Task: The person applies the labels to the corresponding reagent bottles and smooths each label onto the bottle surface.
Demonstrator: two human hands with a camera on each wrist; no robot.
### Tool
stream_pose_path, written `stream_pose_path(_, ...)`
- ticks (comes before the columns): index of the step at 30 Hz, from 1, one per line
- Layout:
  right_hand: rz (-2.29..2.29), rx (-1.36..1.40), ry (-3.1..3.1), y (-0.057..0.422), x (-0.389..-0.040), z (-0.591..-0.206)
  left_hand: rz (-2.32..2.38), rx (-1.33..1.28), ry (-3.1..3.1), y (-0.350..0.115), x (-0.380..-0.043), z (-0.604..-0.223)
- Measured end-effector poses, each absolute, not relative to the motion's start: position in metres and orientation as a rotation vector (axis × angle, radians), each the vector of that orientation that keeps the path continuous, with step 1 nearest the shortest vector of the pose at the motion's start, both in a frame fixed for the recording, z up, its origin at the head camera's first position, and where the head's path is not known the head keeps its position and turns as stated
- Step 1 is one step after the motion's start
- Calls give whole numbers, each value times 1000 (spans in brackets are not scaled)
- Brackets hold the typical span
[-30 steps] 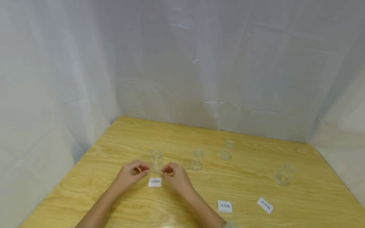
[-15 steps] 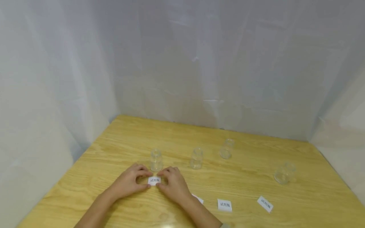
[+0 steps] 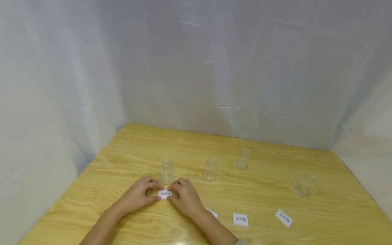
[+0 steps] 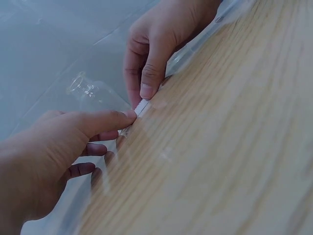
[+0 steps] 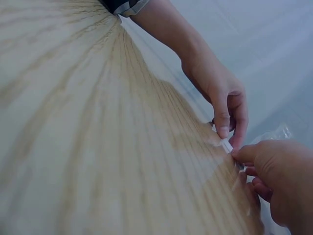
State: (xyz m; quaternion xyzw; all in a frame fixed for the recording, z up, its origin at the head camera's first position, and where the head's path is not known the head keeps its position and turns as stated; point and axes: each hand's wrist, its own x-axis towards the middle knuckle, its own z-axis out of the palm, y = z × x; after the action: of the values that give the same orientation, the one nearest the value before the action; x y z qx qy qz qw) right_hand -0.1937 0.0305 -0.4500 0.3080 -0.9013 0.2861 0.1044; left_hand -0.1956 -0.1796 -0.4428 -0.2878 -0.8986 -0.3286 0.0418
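Observation:
A small white label card (image 3: 164,194) with dark printed characters lies on the wooden table in front of a clear glass bottle (image 3: 167,173). My left hand (image 3: 137,194) pinches the card's left side between thumb and fingers. On its right side, my right hand (image 3: 186,197) grips it the same way. Both wrist views show thumb tips at the card's edge; in the left wrist view the card (image 4: 141,107) is seen nearly edge-on between the two hands. The bottle stands just beyond the fingertips.
Further right stand more clear glass bottles: one (image 3: 210,170) nearby, one (image 3: 243,159) farther back, one (image 3: 304,185) at the right. Two printed cards (image 3: 240,219) (image 3: 283,217) lie at the front right. My right forearm partly covers another card (image 3: 212,212). White sheeting (image 3: 196,68) surrounds the table.
Both hands have drawn back from beside the bottle's base and taken hold of the card in front of it. Another card now shows beside my right forearm.

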Motion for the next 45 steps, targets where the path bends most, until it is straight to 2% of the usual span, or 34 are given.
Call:
stream_pose_path(36, 793, 974, -2571, 32, -197, -454, -1128, -876, -2775, -179, -195, -442)
stream_pose_path(40, 913, 906, -2605, 31, -196, -453, -1277, -871, -2764, -178, -197, -441)
stream_pose_path(45, 1403, 773, -2562, 28, -196, -452, -1516, -842, -2720, -176, -198, -442)
